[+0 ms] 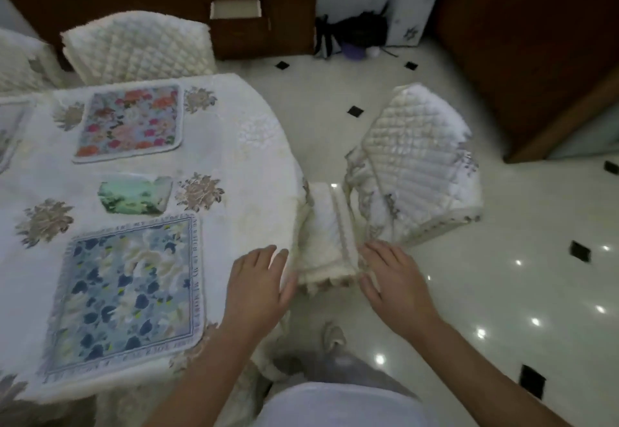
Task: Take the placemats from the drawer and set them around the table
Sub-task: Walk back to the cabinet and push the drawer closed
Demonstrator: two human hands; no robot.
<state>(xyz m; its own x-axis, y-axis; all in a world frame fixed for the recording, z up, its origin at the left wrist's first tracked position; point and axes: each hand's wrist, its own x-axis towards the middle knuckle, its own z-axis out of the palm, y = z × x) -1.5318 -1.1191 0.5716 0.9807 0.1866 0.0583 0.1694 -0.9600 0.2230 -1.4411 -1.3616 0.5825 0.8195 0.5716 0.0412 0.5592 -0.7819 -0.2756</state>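
A blue floral placemat [130,292] lies on the table [254,165] near its front edge. A red and pink floral placemat [130,121] lies farther back. A third mat [8,131] shows only partly at the left edge. My left hand [258,282] hovers open over the table's right edge, holding nothing. My right hand [392,279] is open beside a chair back [330,235] covered in white quilted cloth, fingers near its right side. The open drawer [234,9] sits in a dark wooden cabinet at the back.
A small green picture patch [134,193] lies between the two mats. Quilted chairs stand at the back [140,48], back left [20,61] and right [415,165]. A dark bag [355,36] sits on the glossy tiled floor by the cabinet.
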